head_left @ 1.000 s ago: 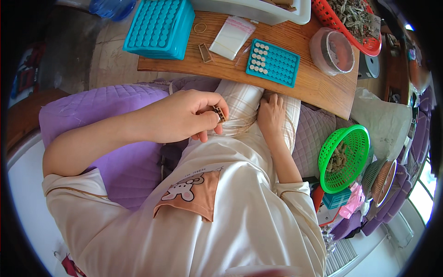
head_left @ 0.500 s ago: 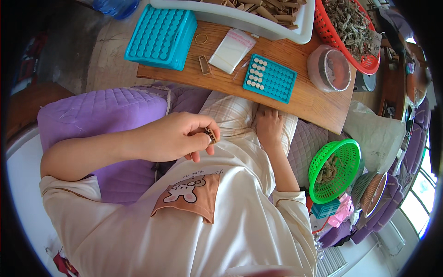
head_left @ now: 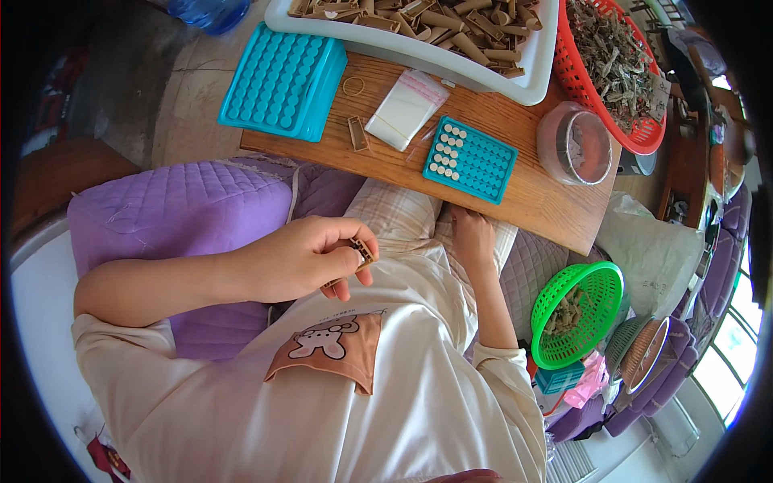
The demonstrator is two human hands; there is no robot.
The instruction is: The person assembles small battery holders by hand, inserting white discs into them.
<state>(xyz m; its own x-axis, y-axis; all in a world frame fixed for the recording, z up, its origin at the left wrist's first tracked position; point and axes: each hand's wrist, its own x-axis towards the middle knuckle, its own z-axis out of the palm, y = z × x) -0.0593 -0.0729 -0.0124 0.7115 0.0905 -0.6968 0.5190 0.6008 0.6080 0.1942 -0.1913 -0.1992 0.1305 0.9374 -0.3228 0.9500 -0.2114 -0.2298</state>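
My left hand (head_left: 310, 256) is closed, its thumb and fingers pinching a small brown piece with dark, notched-looking edges (head_left: 362, 254). It is held above my lap, and my fingers cover most of it. My right hand (head_left: 473, 237) rests on my thigh by the near edge of the wooden table (head_left: 531, 217); its fingers pass under that edge and are hidden. Above it on the table lies a teal tray of round wells (head_left: 487, 165), with several white round pieces in its left columns. Left of the tray are clear plastic sleeves (head_left: 403, 113) and a small brown open box (head_left: 357, 133).
A white tub (head_left: 419, 44) of brown cardboard-like pieces and a red basket (head_left: 568, 60) of dried bits stand at the back. A clear round container (head_left: 573, 145) sits at right, a teal block of wells (head_left: 274, 88) at left. Beside my right arm is a green basket (head_left: 576, 314).
The view has tilted, so the table and its things sit lower in the picture. My right hand's fingers have slipped under the table edge; my left hand still holds the brown piece.
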